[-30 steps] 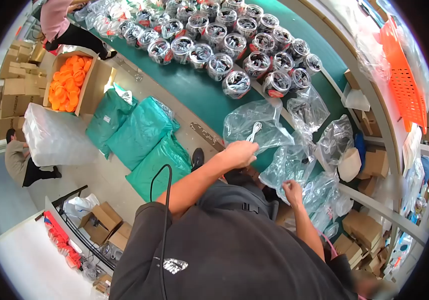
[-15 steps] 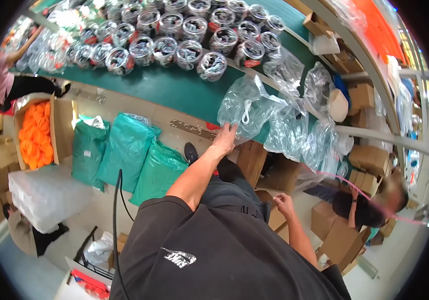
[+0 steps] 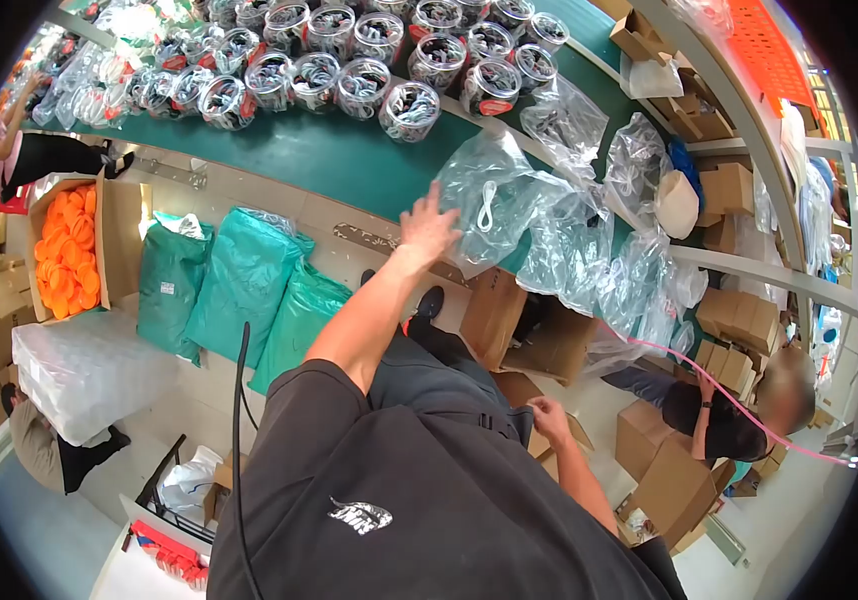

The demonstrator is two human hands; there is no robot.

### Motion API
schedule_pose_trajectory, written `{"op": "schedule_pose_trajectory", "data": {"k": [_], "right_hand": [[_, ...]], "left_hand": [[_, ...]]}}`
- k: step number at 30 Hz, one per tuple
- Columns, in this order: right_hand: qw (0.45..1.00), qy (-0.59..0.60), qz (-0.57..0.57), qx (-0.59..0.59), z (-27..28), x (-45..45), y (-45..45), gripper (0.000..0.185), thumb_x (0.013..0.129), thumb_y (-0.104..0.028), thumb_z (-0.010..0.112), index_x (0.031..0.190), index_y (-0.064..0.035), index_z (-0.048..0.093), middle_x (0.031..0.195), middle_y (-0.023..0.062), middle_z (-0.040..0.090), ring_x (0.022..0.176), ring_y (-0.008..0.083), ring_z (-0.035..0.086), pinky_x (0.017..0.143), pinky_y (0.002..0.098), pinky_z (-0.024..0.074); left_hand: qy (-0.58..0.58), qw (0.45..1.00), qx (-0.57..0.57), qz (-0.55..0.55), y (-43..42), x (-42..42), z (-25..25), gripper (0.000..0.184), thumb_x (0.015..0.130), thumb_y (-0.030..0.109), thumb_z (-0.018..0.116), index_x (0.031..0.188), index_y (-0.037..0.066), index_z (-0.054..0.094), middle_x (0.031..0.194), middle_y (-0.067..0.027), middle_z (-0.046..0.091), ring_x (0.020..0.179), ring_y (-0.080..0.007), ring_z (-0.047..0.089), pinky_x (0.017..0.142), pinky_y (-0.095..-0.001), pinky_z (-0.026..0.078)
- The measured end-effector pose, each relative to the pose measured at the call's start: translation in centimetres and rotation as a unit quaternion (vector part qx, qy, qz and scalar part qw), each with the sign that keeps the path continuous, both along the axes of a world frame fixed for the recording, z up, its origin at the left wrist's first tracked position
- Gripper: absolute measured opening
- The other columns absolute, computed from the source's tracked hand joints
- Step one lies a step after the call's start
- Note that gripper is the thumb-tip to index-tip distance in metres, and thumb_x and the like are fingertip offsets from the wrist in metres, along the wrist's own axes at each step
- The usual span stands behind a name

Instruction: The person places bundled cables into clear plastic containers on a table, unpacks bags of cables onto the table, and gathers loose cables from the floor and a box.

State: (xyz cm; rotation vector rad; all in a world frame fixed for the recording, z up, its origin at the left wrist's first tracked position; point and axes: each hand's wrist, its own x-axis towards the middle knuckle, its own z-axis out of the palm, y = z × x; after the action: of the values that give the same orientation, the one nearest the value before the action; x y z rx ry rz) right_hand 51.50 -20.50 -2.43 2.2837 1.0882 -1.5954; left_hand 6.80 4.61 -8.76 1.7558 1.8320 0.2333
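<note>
My left hand [image 3: 429, 228] reaches over the front edge of the green worktable [image 3: 349, 165]. Its fingers are spread and it holds nothing, at the left side of a clear plastic bag [image 3: 509, 210]. Whether the fingertips touch the bag, I cannot tell. A white coiled cable [image 3: 487, 206] shows on or in that bag. My right hand [image 3: 549, 420] is low beside my waist, its fingers curled together. What it holds, if anything, is too small to make out.
Clear jars of dark items [image 3: 364, 85] stand in rows at the back. More plastic bags [image 3: 639, 270] lie to the right. Green sacks [image 3: 249, 270] and a carton of orange pieces [image 3: 114, 240] are at left. An open carton [image 3: 559, 345] sits below; co-workers [image 3: 739, 410] are on both sides.
My left hand has shifted left and its fingers have spread. My right hand has moved slightly down and left. The plastic bag with the white cable remains on the table.
</note>
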Motion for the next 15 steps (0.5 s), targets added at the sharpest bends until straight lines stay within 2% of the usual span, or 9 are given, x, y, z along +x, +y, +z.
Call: {"op": "schedule_pose_trajectory", "data": {"k": [3,4,5,7,9,10,12,14,15], "right_hand": [[0.986,0.010,0.110,0.127,-0.5,1.2,4.6,0.020,0.100,-0.020,0.074,0.109,-0.0030,0.077,0.077,0.0058,0.072,0.066,0.0129,0.067,0.060,0.0303,0.0527],[0.964,0.012,0.186,0.188,-1.2,1.1,6.6,0.021,0.101,-0.021,0.075,0.110,-0.0032,0.077,0.079,0.0067,0.073,0.070,0.0137,0.069,0.064,0.0310,0.0544],[0.953,0.043,0.172,0.245,-1.0,-0.8,9.3,0.020,0.101,-0.021,0.075,0.110,-0.0027,0.077,0.080,0.0074,0.074,0.073,0.0143,0.070,0.068,0.0319,0.0553],[0.926,0.087,0.129,0.343,1.9,-8.7,16.5,0.018,0.102,-0.016,0.075,0.110,-0.0005,0.076,0.084,0.0097,0.075,0.076,0.0169,0.071,0.073,0.0340,0.0566],[0.856,0.117,0.183,0.470,1.9,-14.7,22.7,0.016,0.103,-0.013,0.074,0.112,0.0007,0.074,0.099,0.0163,0.076,0.086,0.0245,0.075,0.080,0.0343,0.0576],[0.838,0.138,0.190,0.492,1.4,-17.8,25.6,0.017,0.103,-0.012,0.071,0.114,0.0010,0.074,0.107,0.0190,0.076,0.094,0.0335,0.076,0.084,0.0388,0.0587],[0.831,0.144,0.217,0.492,-3.0,-22.5,30.4,0.021,0.101,-0.011,0.071,0.118,0.0003,0.072,0.113,0.0224,0.075,0.105,0.0405,0.074,0.090,0.0462,0.0581],[0.828,0.020,0.315,0.463,-7.6,-24.9,32.8,0.050,0.094,-0.020,0.075,0.139,-0.0043,0.057,0.121,0.0293,0.072,0.117,0.0484,0.069,0.099,0.0538,0.0548],[0.827,0.026,0.317,0.463,-9.2,-25.4,33.5,0.050,0.094,-0.020,0.075,0.139,-0.0043,0.057,0.121,0.0293,0.072,0.117,0.0484,0.069,0.099,0.0538,0.0548]], "left_hand": [[-0.061,0.992,0.050,0.096,-1.5,0.4,-4.7,0.057,0.092,0.028,0.084,0.144,0.011,0.066,0.158,-0.0231,0.045,0.140,-0.0421,0.053,0.110,-0.0513,0.053],[-0.114,0.977,0.102,0.148,-2.0,1.0,-6.3,0.046,0.091,0.025,0.085,0.131,0.009,0.071,0.145,-0.0220,0.053,0.122,-0.0372,0.065,0.100,-0.0455,0.056],[-0.110,0.978,0.098,0.148,-2.5,1.4,-6.6,0.046,0.091,0.025,0.085,0.131,0.009,0.071,0.145,-0.0220,0.053,0.122,-0.0372,0.065,0.100,-0.0455,0.056],[-0.242,0.938,0.075,0.236,-3.1,2.4,-6.7,0.038,0.089,0.025,0.086,0.120,0.009,0.071,0.129,-0.0185,0.060,0.102,-0.0368,0.068,0.090,-0.0462,0.056],[-0.238,0.931,0.092,0.261,-3.8,3.5,-4.6,0.031,0.088,0.020,0.084,0.114,0.008,0.071,0.119,-0.0165,0.062,0.097,-0.0347,0.067,0.086,-0.0461,0.056],[-0.239,0.923,0.116,0.280,-3.8,3.9,-4.0,0.024,0.088,0.015,0.082,0.108,0.007,0.071,0.110,-0.0145,0.064,0.092,-0.0326,0.067,0.083,-0.0461,0.055],[-0.231,0.920,0.137,0.285,-4.0,4.7,-5.1,0.020,0.086,0.010,0.078,0.104,0.007,0.071,0.104,-0.0140,0.064,0.090,-0.0317,0.067,0.082,-0.0447,0.056],[-0.281,0.890,0.126,0.335,-3.4,5.8,-4.2,0.016,0.080,0.000,0.067,0.096,0.005,0.069,0.094,-0.0130,0.064,0.088,-0.0316,0.067,0.081,-0.0431,0.056],[-0.277,0.890,0.127,0.338,-3.6,6.0,-3.7,0.016,0.080,0.000,0.067,0.096,0.005,0.069,0.094,-0.0130,0.064,0.088,-0.0316,0.067,0.081,-0.0431,0.056]]}}
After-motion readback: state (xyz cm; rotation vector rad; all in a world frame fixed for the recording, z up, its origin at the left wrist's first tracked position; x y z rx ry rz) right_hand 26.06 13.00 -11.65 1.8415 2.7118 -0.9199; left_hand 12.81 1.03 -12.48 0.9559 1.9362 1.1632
